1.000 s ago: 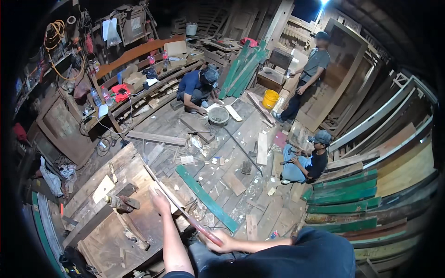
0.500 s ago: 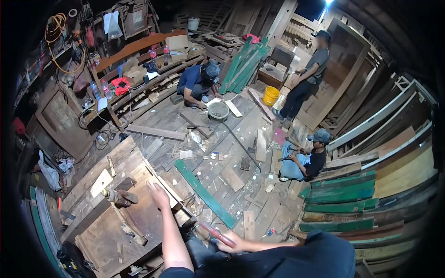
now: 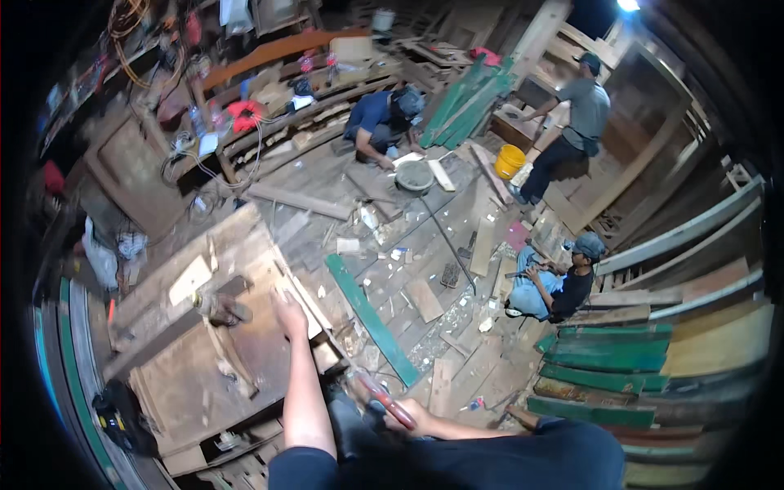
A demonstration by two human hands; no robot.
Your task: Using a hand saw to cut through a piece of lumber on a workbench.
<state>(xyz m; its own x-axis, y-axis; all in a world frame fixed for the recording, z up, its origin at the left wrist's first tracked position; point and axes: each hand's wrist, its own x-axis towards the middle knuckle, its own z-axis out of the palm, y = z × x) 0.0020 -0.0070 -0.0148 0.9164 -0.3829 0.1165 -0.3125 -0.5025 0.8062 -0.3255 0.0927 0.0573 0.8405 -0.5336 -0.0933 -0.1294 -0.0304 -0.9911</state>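
My left hand [image 3: 290,315] lies open on a brown wooden board [image 3: 265,347] on the workbench, its fingers stretched toward the far edge. In my closed right hand [image 3: 415,418] is the red-brown handle of what looks like a handsaw [image 3: 380,398]. Its thin front part points up and left toward the board's right edge and is blurred. Left of my left hand, a wooden hand plane or similar block-shaped tool [image 3: 224,310] sits on the bench beside a long curved wooden piece [image 3: 229,355]; the block's exact kind is unclear.
A green plank [image 3: 371,320] lies on the floor ahead, among offcuts and chips. One person crouches by a grey basin [image 3: 414,177], one stands near a yellow bucket [image 3: 510,162], another sits at right. Stacked green boards [image 3: 608,351] line the right side.
My view has turned slightly, so most of the room sits farther right. My left hand stays on the board, and my right hand keeps its grip on the handsaw. The standing person's arm has shifted.
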